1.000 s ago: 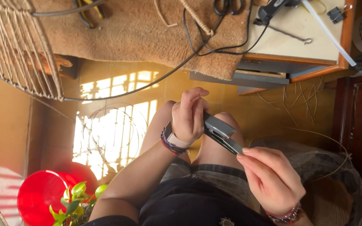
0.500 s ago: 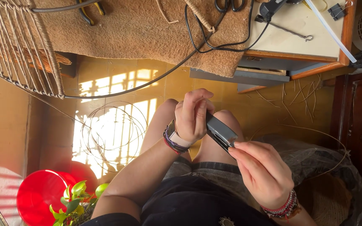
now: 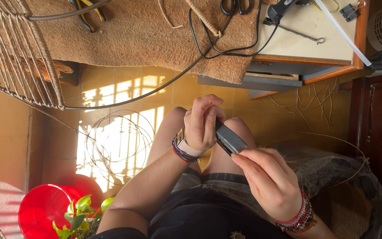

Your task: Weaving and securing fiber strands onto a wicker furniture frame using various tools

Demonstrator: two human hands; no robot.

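Moved since earlier frame: right hand (image 3: 273,181) now pinches the near end of dark flat tool (image 3: 229,138), over the knees; left hand (image 3: 203,123) curled around far end. Likely rigid, light; grip the ends.

right hand (image 3: 268,179): moved up, fingers now on dark flat tool (image 3: 229,138) | left hand (image 3: 203,124): lower
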